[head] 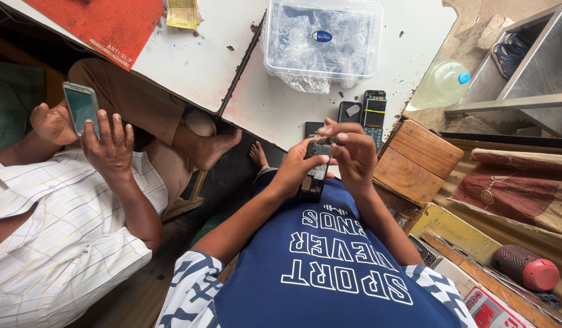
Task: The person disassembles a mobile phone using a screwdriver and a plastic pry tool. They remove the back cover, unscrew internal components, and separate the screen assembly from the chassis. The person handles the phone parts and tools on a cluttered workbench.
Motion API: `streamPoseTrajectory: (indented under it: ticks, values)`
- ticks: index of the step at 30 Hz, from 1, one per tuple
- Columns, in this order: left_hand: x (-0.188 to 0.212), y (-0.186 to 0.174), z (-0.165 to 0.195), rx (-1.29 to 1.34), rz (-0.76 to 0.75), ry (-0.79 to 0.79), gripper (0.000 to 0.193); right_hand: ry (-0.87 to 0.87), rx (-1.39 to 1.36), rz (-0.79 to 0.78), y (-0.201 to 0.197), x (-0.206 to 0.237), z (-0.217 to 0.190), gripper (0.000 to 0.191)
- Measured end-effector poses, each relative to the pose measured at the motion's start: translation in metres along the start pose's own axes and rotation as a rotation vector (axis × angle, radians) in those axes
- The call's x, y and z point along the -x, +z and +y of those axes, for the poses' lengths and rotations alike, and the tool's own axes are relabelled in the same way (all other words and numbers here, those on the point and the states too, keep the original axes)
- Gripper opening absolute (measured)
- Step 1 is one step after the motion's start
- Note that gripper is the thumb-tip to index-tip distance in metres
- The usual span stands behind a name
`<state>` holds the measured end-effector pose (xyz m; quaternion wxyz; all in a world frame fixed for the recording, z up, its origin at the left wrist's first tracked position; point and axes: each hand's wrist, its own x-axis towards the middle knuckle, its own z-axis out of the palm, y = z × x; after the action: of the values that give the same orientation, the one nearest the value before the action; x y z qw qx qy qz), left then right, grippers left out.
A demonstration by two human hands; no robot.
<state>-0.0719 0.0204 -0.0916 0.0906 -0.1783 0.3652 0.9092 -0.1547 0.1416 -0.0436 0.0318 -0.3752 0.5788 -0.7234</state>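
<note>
The small black rectangular mobile phone (314, 173) is held in the air above the person's lap, just in front of the blue shirt and near the edge of the white tabletop (196, 67). The left hand (296, 170) is wrapped around the phone's body from the side, with the fingers closed on it. The right hand (354, 152) is over the top end of the phone, and its fingers pinch a thin dark tool (335, 141) whose tip meets the phone. On the tabletop, just beyond the hands, lie an opened phone with a bare circuit board (374, 109) and a dark flat phone cover (349, 112). Farther back stands a clear plastic box with lid (322, 39). At the left, another person holds a white smartphone (81, 108) in both hands.
</note>
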Motion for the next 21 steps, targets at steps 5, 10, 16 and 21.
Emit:
streamPoseTrajectory:
  ticks: [5, 10, 16, 21]
  values:
    - [0.002, 0.004, 0.007, -0.009, -0.005, -0.008, 0.048, 0.127, -0.103, 0.054, -0.007, 0.001, 0.003, 0.018]
    - [0.0, 0.002, 0.004, 0.007, -0.006, 0.0, 0.046, 0.063, -0.162, 0.113, -0.009, 0.008, 0.012, 0.026]
    - [-0.002, 0.0, 0.001, 0.003, -0.002, -0.003, 0.043, 0.051, -0.096, 0.048, -0.01, 0.011, 0.012, 0.031]
    - [0.0, 0.003, 0.003, -0.021, 0.005, 0.003, 0.046, 0.164, -0.283, 0.048, -0.01, 0.007, 0.009, 0.024]
